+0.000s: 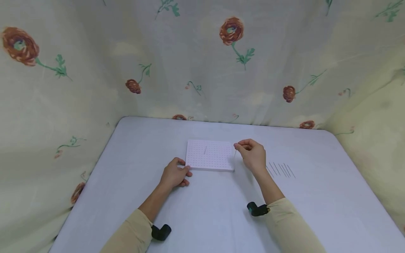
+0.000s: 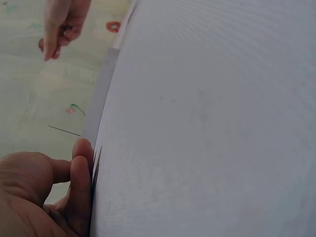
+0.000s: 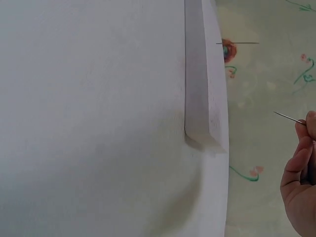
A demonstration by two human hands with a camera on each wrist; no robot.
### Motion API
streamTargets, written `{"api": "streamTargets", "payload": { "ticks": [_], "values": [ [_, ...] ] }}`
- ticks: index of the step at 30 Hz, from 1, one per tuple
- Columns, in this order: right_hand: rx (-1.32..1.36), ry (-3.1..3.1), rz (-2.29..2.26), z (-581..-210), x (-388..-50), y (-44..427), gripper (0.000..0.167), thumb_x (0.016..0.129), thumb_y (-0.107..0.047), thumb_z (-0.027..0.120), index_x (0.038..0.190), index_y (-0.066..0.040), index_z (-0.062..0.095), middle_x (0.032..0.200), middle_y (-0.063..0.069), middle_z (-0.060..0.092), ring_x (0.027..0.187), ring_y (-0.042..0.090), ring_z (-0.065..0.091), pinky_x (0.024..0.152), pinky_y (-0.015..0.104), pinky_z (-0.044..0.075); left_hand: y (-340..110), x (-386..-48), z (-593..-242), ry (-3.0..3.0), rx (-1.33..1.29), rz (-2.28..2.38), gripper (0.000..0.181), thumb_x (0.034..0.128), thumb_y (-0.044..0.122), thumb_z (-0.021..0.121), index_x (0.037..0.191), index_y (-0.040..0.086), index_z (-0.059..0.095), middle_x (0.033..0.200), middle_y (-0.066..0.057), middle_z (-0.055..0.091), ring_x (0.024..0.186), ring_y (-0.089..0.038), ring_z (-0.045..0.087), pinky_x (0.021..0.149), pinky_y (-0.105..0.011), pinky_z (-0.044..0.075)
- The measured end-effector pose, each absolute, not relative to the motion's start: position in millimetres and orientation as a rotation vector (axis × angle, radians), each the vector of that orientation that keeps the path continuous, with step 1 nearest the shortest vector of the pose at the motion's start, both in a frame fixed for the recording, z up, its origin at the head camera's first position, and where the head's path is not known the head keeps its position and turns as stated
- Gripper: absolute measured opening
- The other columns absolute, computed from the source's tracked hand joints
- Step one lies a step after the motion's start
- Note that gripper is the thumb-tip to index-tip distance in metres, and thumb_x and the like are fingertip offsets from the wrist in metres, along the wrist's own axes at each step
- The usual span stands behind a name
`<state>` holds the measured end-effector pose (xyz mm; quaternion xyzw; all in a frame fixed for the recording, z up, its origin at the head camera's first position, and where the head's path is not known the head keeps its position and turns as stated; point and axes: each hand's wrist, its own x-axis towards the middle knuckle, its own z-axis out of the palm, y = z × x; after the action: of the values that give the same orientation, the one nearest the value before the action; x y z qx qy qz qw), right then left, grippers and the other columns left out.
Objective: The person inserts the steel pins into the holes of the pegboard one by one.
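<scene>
R hand (image 1: 253, 154): thumb + fingertips tog., pinching thin grey metal pin (image 1: 235, 153), free tip downward, clear of bd. L hand (image 1: 174, 174): thumb & fingers clamped on near-L corner of flat white rectangular bd (image 1: 218, 163) w/ grid of small dots; bd lies L of R-hand grip. Thin dark upright pin (image 1: 205, 150) stands in bd, L of R grip, beyond L hand. Row of slanted thin dark pins (image 1: 282, 170) on white tbl (image 1: 202, 218), just R of R hand, approx. parallel.
</scene>
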<state>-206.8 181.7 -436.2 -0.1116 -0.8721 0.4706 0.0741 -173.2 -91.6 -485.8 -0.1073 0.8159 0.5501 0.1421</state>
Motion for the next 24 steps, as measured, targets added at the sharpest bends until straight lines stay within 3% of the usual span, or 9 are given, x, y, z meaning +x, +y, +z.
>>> {"api": "streamTargets", "payload": {
  "ticks": [12,24],
  "values": [
    [-0.200,-2.615,1.401,-442.7,-220.2,142.5,0.016,0.094,-0.026,0.075,0.096,-0.011,0.071,0.085,0.007,0.073,0.076,0.015,0.056,0.066,0.026,0.043,-86.3,-174.5,-482.4,2.348,-0.328,1.577,0.028,0.1021,0.021,0.060,0.126,0.009,0.052,0.080,-0.003,0.076,0.048,-0.014,0.066,0.046,-0.022,0.053],
    [-0.152,-2.648,1.381,-443.5,-229.8,116.6,0.015,0.094,-0.026,0.075,0.094,-0.013,0.070,0.086,0.007,0.074,0.081,0.019,0.059,0.074,0.029,0.044,-89.9,-173.5,-483.5,2.334,-0.355,1.598,0.025,0.1020,0.020,0.061,0.123,0.009,0.052,0.079,-0.003,0.076,0.047,-0.014,0.066,0.045,-0.022,0.052]
  ]
}}
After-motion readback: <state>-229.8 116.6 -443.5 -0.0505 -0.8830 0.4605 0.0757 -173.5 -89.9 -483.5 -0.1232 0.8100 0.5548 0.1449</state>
